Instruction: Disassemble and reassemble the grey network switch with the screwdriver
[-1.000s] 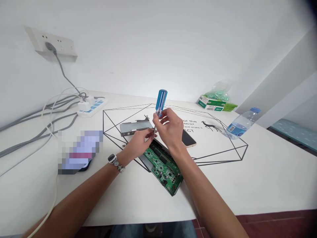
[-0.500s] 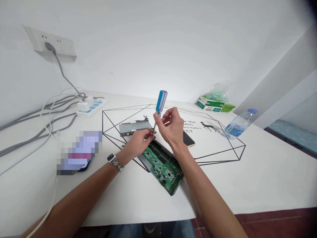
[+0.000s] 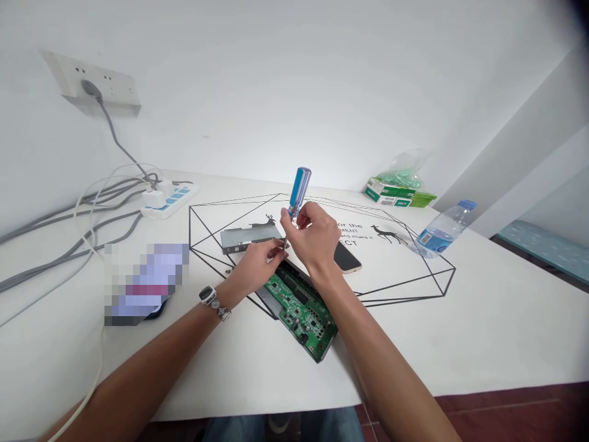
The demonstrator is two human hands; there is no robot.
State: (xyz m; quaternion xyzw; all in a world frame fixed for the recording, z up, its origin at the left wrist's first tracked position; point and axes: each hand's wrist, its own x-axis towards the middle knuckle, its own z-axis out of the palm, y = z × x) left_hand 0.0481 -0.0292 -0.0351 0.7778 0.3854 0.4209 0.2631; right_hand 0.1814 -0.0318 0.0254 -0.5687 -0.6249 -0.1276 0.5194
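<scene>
On the head view I have the right hand (image 3: 317,236) grasping the screwdriver (image 3: 300,187) low on its handle, thumb on the left side, shaft angled down to the board's far left end. The left hand (image 3: 253,265) has its fingertips bunched at the shaft's lower end; I cannot tell whether they pinch the shaft, a small part or the board's edge, and the driver tip is hidden there. The board (image 3: 301,310) lies aslant on the bench (image 3: 405,344), between the forearms, in a metal tray (image 3: 270,302). Progress, my estimate: partway. The metal piece (image 3: 248,236) is off, lying just beyond the left hand; small dark bits (image 3: 228,271), probably screws, sit left of that hand. Left to do: the far left corner, where the fastening looks unfinished; the board remains seated in its tray. Materials: handle clear and blue plastic, fluted, on a slim metal shaft; board a long green rectangle, crowded with black chips and pale solder points; tray thin grey sheet metal, raised at the rim; metal piece flat and dull grey, with a folded near edge punched with cut-outs; bench top smooth, matt white, printed with black lines.
</scene>
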